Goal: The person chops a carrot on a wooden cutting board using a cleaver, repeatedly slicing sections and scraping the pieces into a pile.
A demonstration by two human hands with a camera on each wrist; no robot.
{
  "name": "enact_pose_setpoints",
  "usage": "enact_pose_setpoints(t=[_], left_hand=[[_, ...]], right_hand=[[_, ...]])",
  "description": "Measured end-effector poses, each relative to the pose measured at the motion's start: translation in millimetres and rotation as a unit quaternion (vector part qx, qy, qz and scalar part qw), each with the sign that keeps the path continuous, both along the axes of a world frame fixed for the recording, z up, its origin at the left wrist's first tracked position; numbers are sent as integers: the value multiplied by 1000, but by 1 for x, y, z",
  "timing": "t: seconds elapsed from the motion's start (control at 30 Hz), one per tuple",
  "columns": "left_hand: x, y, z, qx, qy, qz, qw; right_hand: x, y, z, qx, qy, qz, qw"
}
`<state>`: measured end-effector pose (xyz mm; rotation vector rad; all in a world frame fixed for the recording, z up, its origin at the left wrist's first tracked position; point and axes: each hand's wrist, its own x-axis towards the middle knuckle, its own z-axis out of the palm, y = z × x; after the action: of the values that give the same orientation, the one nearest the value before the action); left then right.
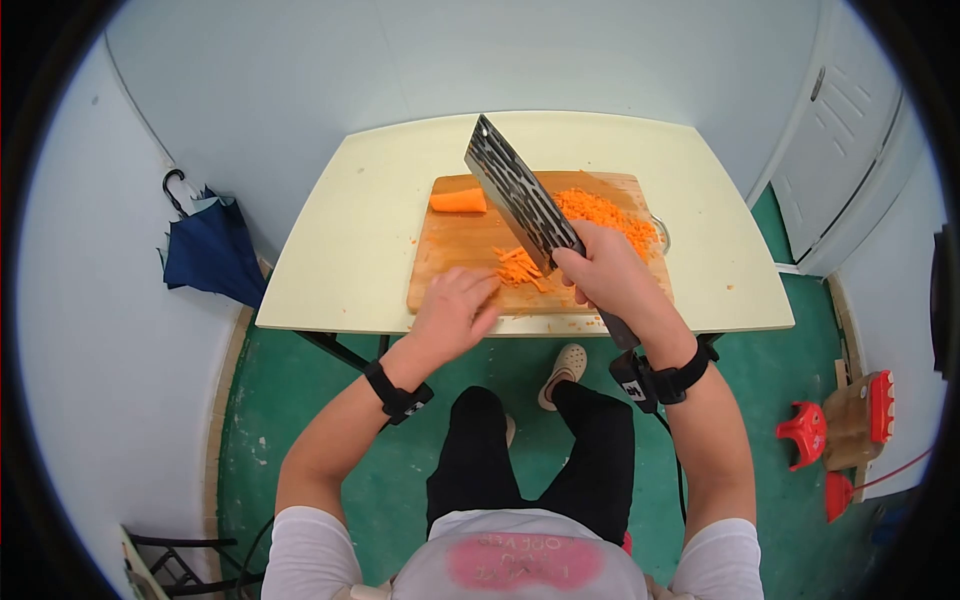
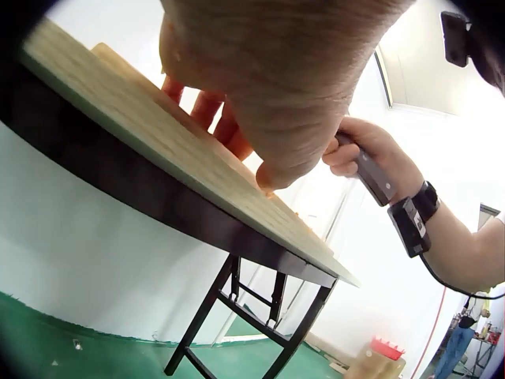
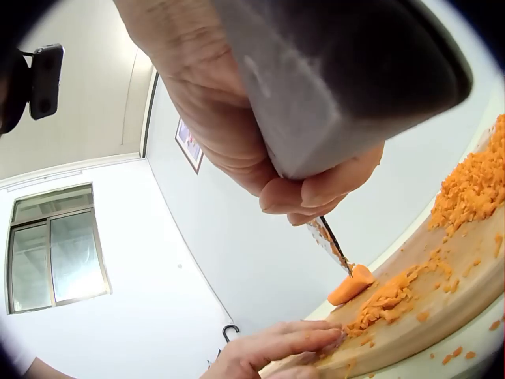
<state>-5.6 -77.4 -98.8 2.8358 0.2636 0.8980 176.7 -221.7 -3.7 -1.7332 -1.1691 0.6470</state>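
Observation:
The right hand (image 1: 612,270) grips the dark handle of a wide cleaver (image 1: 520,195), its patterned blade raised over the wooden board (image 1: 450,245). Near the board's front left, the left hand (image 1: 455,305) rests with extended fingers, their tips beside a small heap of carrot strips (image 1: 518,268). A carrot piece (image 1: 458,201) lies at the board's back left. Finely chopped carrot (image 1: 605,215) is piled at the right, partly behind the blade. In the right wrist view, fingers wrap the cleaver handle (image 3: 316,87), and the left hand (image 3: 272,347) lies low on the board.
The board sits on a pale table (image 1: 340,230), with carrot crumbs along its front edge. A blue umbrella (image 1: 215,250) leans at the left wall. Red stools (image 1: 803,435) and a brown box (image 1: 850,425) stand on the green floor at the right.

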Motion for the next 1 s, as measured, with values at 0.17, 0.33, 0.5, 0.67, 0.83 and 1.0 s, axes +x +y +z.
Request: enact_pose_setpoints(t=[0.17,0.33,0.5,0.67,0.83,1.0], left_hand=[[13,17,9,-28,23,24,999],[34,22,19,1,103,45,994],[52,20,29,29,116,14,993],[61,25,38,61,109,-63,990],[75,29,49,-98,246,-91,960],[78,30,41,-82,221,-106,966]], right_hand=[[4,-9,-4,-2,24,-11,1000],[11,-20,-7,22,48,-44,998],[22,-33,-11,28,62,-43,997],[31,-47,-17,48,84,-47,994],[34,-54,-17,50,99,-55,992],[35,-59,-21,38,114,-60,991]])
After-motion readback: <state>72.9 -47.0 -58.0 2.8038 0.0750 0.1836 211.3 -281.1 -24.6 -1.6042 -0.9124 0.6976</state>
